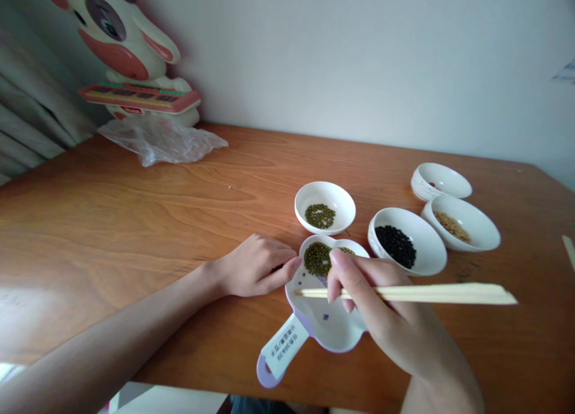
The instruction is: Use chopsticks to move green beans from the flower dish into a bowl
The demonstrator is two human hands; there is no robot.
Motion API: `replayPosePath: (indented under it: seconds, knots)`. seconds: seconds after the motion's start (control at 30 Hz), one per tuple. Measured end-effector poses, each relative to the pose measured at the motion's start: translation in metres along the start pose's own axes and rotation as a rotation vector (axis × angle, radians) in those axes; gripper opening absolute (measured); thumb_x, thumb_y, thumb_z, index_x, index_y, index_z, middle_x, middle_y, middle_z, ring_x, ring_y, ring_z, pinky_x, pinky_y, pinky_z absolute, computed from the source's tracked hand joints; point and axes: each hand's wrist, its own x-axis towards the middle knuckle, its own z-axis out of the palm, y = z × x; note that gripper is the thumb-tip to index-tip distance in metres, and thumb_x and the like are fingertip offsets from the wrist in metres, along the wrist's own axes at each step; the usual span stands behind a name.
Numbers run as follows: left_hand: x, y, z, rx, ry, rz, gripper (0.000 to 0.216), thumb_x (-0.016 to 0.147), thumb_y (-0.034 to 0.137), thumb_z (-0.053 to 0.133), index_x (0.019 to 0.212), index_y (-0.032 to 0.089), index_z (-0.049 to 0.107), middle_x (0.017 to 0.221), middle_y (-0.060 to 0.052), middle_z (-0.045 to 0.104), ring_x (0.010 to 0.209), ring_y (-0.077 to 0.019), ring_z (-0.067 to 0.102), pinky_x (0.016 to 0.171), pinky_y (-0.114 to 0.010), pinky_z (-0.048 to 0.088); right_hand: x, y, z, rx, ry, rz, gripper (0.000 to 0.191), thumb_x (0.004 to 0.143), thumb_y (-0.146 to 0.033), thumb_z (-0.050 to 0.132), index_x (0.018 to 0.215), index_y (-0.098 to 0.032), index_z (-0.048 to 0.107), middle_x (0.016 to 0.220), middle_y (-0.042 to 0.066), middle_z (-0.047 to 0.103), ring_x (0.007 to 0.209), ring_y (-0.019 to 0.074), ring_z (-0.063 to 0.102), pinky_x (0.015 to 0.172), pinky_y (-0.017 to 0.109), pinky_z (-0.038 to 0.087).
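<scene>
Right hand (381, 306) holds chopsticks (413, 293) over dish (330, 327)

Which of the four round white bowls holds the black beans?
The black-bean bowl, right of the handled dish and nearest the right hand. The green-bean bowl sits behind the dish; the tan-grain bowl and the nearly empty bowl lie farther right.
</scene>
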Motion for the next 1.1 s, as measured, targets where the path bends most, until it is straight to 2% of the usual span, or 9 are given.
replayPosePath:
  seconds: [0.07, 0.17, 0.3, 0.4, 0.5, 0.63, 0.87, 1.0, 1.1]
  knots:
    - [0.000, -0.001, 0.001, 0.003, -0.006, -0.005, 0.038, 0.113, 0.030, 0.036, 0.080, 0.020, 0.053, 0.080, -0.003, 0.063, 0.070, -0.0160, 0.058, 0.070, -0.030, 0.042, -0.004, 0.006, -0.008, 0.098, 0.061, 0.037, 0.053, 0.109, -0.056, 0.045, 0.074, -0.022, 0.066, 0.066, -0.001, 0.061, 0.065, 0.0132, 0.059, 0.062, 0.026, 0.045]
    - [-0.001, -0.003, 0.002, 0.008, -0.015, -0.020, 0.038, 0.113, 0.031, 0.035, 0.080, 0.020, 0.050, 0.079, -0.002, 0.060, 0.070, -0.0160, 0.056, 0.070, -0.030, 0.041, -0.010, 0.020, -0.021, 0.242, 0.230, 0.030, 0.061, 0.108, -0.062, 0.039, 0.076, -0.023, 0.073, 0.067, 0.002, 0.065, 0.066, 0.0146, 0.060, 0.061, 0.026, 0.047]
    - [-0.001, -0.002, 0.001, -0.009, -0.023, -0.031, 0.037, 0.113, 0.031, 0.035, 0.080, 0.021, 0.047, 0.079, -0.001, 0.058, 0.069, -0.0159, 0.053, 0.069, -0.031, 0.040, -0.013, 0.032, -0.032, 0.303, 0.385, 0.046, 0.061, 0.106, -0.064, 0.041, 0.076, -0.023, 0.075, 0.065, 0.003, 0.066, 0.065, 0.0155, 0.058, 0.059, 0.027, 0.045]
    - [-0.001, 0.000, 0.000, -0.021, -0.028, -0.035, 0.037, 0.113, 0.030, 0.035, 0.079, 0.021, 0.046, 0.078, -0.001, 0.056, 0.068, -0.0157, 0.051, 0.069, -0.031, 0.040, -0.014, 0.033, -0.036, 0.257, 0.398, 0.096, 0.064, 0.105, -0.068, 0.039, 0.076, -0.024, 0.075, 0.067, 0.004, 0.067, 0.066, 0.0171, 0.058, 0.060, 0.030, 0.043]
    - [-0.001, 0.001, -0.001, -0.022, -0.032, -0.032, 0.036, 0.113, 0.029, 0.035, 0.079, 0.021, 0.046, 0.078, -0.001, 0.056, 0.069, -0.0158, 0.051, 0.069, -0.031, 0.040, -0.018, 0.033, -0.040, 0.144, 0.435, 0.146, 0.074, 0.105, -0.073, 0.028, 0.074, -0.024, 0.074, 0.068, 0.005, 0.067, 0.067, 0.0186, 0.056, 0.062, 0.033, 0.041]
    - [-0.001, -0.001, -0.001, -0.020, -0.033, -0.026, 0.035, 0.113, 0.028, 0.036, 0.080, 0.021, 0.045, 0.078, -0.001, 0.055, 0.068, -0.0158, 0.050, 0.069, -0.031, 0.039, -0.024, 0.038, -0.044, 0.064, 0.439, 0.133, 0.083, 0.102, -0.078, 0.014, 0.072, -0.025, 0.072, 0.066, 0.005, 0.065, 0.067, 0.0201, 0.055, 0.062, 0.035, 0.041]
    - [-0.002, 0.000, -0.001, -0.033, -0.041, -0.040, 0.035, 0.112, 0.027, 0.037, 0.078, 0.022, 0.042, 0.077, 0.000, 0.054, 0.067, -0.0155, 0.049, 0.068, -0.031, 0.038, -0.019, 0.050, -0.042, -0.016, 0.328, 0.050, 0.081, 0.103, -0.076, 0.013, 0.075, -0.025, 0.069, 0.068, 0.004, 0.065, 0.067, 0.0188, 0.058, 0.061, 0.034, 0.041]
    - [-0.002, -0.001, 0.000, -0.024, -0.033, -0.038, 0.033, 0.112, 0.025, 0.038, 0.079, 0.022, 0.043, 0.077, 0.000, 0.053, 0.067, -0.0154, 0.048, 0.068, -0.032, 0.037, -0.017, 0.049, -0.039, -0.031, 0.333, 0.032, 0.076, 0.106, -0.072, 0.017, 0.077, -0.025, 0.069, 0.068, 0.002, 0.064, 0.068, 0.0177, 0.057, 0.062, 0.033, 0.040]
    - [-0.002, -0.002, 0.001, -0.022, -0.032, -0.036, 0.033, 0.111, 0.025, 0.038, 0.079, 0.022, 0.044, 0.076, 0.000, 0.052, 0.065, -0.0151, 0.047, 0.067, -0.031, 0.036, -0.019, 0.050, -0.038, -0.018, 0.304, 0.038, 0.082, 0.103, -0.076, 0.009, 0.077, -0.025, 0.067, 0.068, 0.003, 0.064, 0.068, 0.0184, 0.058, 0.063, 0.034, 0.040]
